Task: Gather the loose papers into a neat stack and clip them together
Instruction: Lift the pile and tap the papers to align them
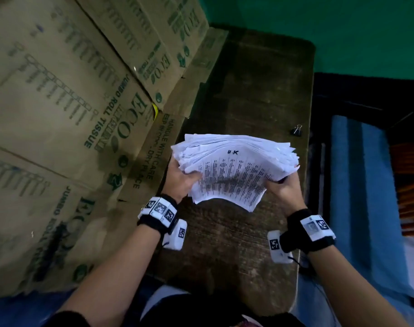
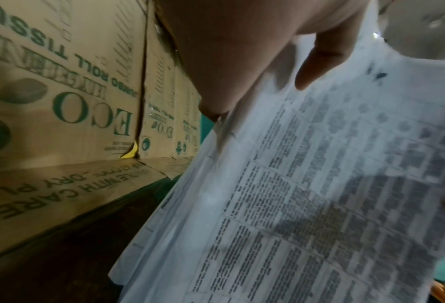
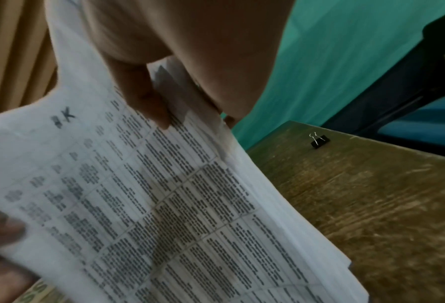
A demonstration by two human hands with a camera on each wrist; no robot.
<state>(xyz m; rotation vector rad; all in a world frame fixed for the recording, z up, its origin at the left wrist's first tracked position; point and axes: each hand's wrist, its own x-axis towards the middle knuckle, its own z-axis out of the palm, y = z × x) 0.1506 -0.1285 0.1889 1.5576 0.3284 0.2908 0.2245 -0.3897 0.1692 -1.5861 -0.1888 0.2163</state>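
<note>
A worn dark wooden table (image 1: 255, 90) is flanked by printed cardboard boxes (image 1: 59, 95) and a green wall (image 1: 342, 27). A stack of printed papers (image 1: 234, 168) is held above it, gripped by the left hand (image 1: 181, 182) and right hand (image 1: 283, 190), thumbs on top. A black binder clip (image 1: 296, 131) lies near the table's right edge.

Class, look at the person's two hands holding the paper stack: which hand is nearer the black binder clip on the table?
The right hand. It grips the papers on the side where the binder clip lies; the left hand holds the side toward the cardboard boxes.
</note>
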